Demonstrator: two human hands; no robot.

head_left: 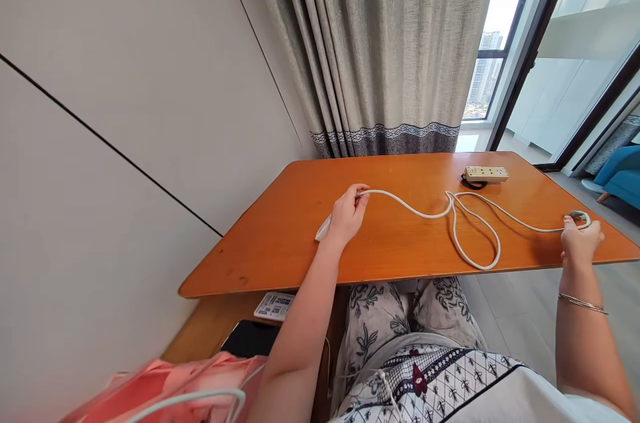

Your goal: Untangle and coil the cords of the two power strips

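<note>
A long white cable (465, 226) lies across the orange wooden table (280, 236) with a loop in its middle. My left hand (347, 215) is closed on one end of the cable, near a white plug piece that rests on the table by my wrist. At the table's right edge my right hand (580, 240) is closed on the cable's other end, where a small grey plug (579, 216) shows above my fingers. A thin bracelet circles my right wrist.
A cream power strip (485, 174) with a black cord sits at the table's far side. Grey curtains hang behind, with a window to the right. A lower shelf holds a card (274, 306) and a dark phone (250, 338). Pink cloth lies at lower left.
</note>
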